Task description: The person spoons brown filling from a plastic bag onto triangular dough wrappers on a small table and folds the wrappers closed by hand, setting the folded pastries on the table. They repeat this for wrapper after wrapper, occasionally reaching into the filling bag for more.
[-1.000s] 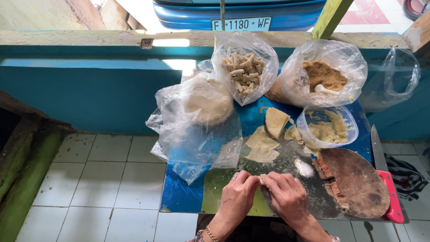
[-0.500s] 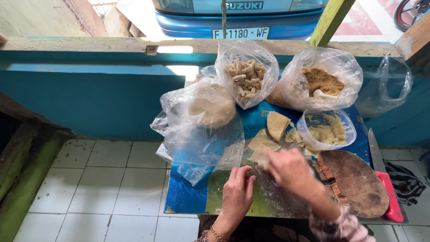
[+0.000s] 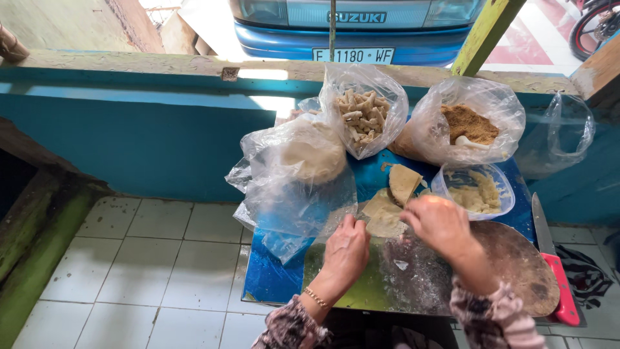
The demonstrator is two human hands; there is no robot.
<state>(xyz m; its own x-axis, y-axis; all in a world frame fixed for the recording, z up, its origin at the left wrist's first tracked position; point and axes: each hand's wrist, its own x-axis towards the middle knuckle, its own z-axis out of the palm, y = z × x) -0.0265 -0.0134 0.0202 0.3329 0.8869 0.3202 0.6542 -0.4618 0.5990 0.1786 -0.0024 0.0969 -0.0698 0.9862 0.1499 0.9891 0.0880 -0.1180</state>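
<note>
My left hand [image 3: 345, 249] rests palm down on the green work surface [image 3: 361, 291], fingers bent and close together, the fingertips at the near edge of the pale flat dough sheets [image 3: 386, 216]; I cannot tell whether they pinch a sheet or only press beside it. My right hand [image 3: 439, 223] hovers just right of those sheets, fingers curled loosely downward with the back toward the camera, so I cannot tell whether it holds anything.

Beyond my left fingers sits a crumpled clear plastic bag [image 3: 290, 187] holding a round stack of pale wrappers [image 3: 314, 158]. Farther past the sheets a clear bag with its mouth open [image 3: 365, 110] holds short beige sticks. Beyond my right fingers another clear bag [image 3: 468, 123] holds brown crumbly stuff with a white scoop half sunk in it. Just beside my right fingers, on the far side, a clear plastic bowl [image 3: 476, 189] holds a pale yellowish paste. Well off to the right an empty-looking clear bag [image 3: 562, 139] hangs against the teal wall [image 3: 142, 136].

Right of my right wrist lies a round brown wooden board [image 3: 520, 265], and past it a knife with a red handle [image 3: 555, 265]. Far beyond everything, a white rectangular plate with dark characters [image 3: 353, 55] sits on a blue car's bumper.
</note>
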